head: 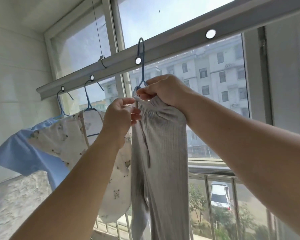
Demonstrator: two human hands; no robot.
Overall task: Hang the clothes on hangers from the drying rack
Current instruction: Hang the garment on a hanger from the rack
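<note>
A grey ribbed pair of trousers (161, 153) hangs from a blue hanger (142, 66) whose hook goes through a hole in the metal drying rack bar (171, 47). My right hand (164, 91) grips the gathered waistband at the top, just under the hanger neck. My left hand (121, 116) pinches the waistband's left edge with curled fingers. Most of the hanger's shoulders are hidden by the cloth and my hands.
To the left, two more blue hangers carry a white bear-print garment (73, 141) and a light blue garment (24, 153). An empty hole (210, 34) is in the bar to the right. Window panes and railings (206, 196) lie behind.
</note>
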